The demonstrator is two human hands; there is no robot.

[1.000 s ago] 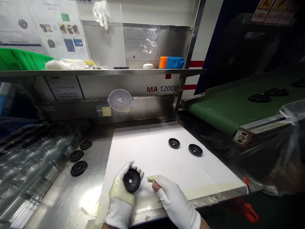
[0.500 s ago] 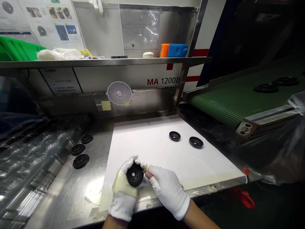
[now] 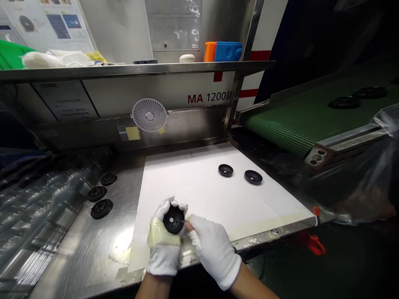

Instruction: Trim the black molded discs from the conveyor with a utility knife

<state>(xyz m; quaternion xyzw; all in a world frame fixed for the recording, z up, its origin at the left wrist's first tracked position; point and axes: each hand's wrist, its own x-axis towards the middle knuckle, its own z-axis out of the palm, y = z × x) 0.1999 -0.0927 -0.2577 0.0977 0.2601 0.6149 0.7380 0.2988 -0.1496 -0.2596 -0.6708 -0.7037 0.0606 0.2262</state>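
Black disc (image 3: 173,219) clamped in your left hand (image 3: 163,245); your right hand (image 3: 213,251) has closed gap, fingertips together, now touching disc right rim; rim work under way.

The right hand (image 3: 212,249) has closed in from apart, its fingertips now touching the black disc (image 3: 173,219).

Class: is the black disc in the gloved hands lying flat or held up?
Held up: the left hand cups the black disc, its face tilted toward the camera.

Factory workstation beside conveyor belt (image 3: 299,120)
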